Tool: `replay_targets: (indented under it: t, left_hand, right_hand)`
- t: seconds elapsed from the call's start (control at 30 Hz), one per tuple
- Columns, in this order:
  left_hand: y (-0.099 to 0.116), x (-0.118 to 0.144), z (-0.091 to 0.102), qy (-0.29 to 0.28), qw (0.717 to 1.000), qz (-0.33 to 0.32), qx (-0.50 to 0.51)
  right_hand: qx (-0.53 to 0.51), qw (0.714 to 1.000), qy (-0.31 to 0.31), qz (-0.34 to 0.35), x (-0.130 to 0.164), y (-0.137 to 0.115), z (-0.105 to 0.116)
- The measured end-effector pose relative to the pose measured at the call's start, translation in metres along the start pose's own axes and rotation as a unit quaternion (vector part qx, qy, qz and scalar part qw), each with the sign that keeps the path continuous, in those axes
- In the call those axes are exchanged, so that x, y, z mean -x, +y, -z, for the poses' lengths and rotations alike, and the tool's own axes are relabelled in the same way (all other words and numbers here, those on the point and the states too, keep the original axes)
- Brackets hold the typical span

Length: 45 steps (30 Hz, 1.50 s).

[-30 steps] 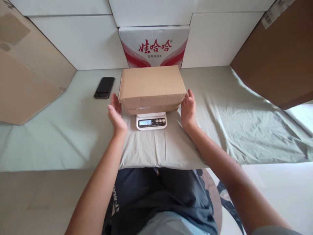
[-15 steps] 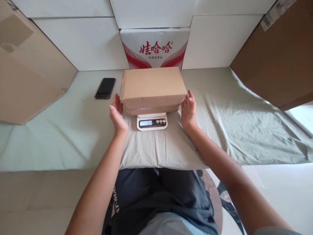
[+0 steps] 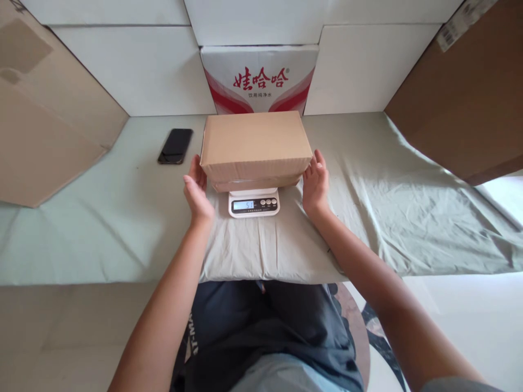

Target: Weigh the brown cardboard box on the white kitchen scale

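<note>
The brown box [image 3: 257, 139] rests on the white scale [image 3: 254, 204], behind the middle of the table's [image 3: 102, 228] front edge. The left hand [image 3: 198, 190] is unclenched beside the box's left end, the right hand [image 3: 316, 185] likewise at its right end; neither grasps it, though I cannot tell if fingertips touch. The box overhangs the scale left and right, so an uneven nudge could tip or slide it off, and a leaning finger could skew the reading. Counted: 2 hands, 1 brown box, 1 white scale, 1 phone [image 3: 175, 146] near the back edge, 1 red-printed white carton [image 3: 260, 76] along it, and 2 large cartons, a left carton [image 3: 49, 125] and a right carton [image 3: 461, 98], at that edge's visible ends
</note>
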<state>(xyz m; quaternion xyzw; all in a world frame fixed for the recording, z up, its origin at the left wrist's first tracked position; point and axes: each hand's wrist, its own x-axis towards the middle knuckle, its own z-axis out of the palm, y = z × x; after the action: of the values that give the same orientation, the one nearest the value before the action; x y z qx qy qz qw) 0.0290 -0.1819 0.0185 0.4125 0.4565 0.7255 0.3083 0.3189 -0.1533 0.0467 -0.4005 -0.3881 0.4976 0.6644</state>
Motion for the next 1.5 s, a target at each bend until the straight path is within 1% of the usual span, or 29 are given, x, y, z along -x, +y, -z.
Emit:
replay_targets:
  t: [0.17,0.37,0.5,0.67,0.77,0.9,1.13,1.3,1.5]
  left_hand:
    - [0.004,0.002,-0.004,0.002,1.000,0.003,0.011]
    - [0.011,0.004,-0.005,-0.023,1.000,-0.003,0.015]
    - [0.010,0.004,-0.005,-0.034,0.999,-0.008,0.009]
    - [0.008,0.004,-0.004,-0.041,0.999,-0.015,0.009]
    - [0.011,0.005,-0.006,-0.049,0.999,-0.016,0.014]
    - [0.017,0.008,-0.009,-0.055,0.998,-0.019,0.017]
    - [0.020,0.010,-0.011,-0.055,0.998,-0.014,0.029]
    - [0.019,0.012,-0.012,-0.057,0.998,-0.027,0.011]
    - [0.020,0.016,-0.013,-0.070,0.997,-0.044,0.008]
  right_hand:
    - [0.014,1.000,-0.014,0.017,-0.001,0.003,0.003]
    - [0.015,0.999,-0.032,0.015,0.003,-0.002,0.000]
    - [0.033,0.998,-0.049,0.031,0.009,-0.005,-0.001]
    - [0.053,0.995,-0.069,0.058,0.010,0.000,0.003]
    - [0.054,0.993,-0.089,0.064,0.008,0.001,0.003]
    - [0.055,0.989,-0.118,0.069,0.010,-0.004,-0.002]
    - [0.056,0.989,-0.119,0.063,0.010,-0.006,-0.007]
    - [0.057,0.986,-0.132,0.085,0.010,-0.005,-0.010]
    - [0.064,0.983,-0.147,0.088,0.019,-0.007,-0.010]
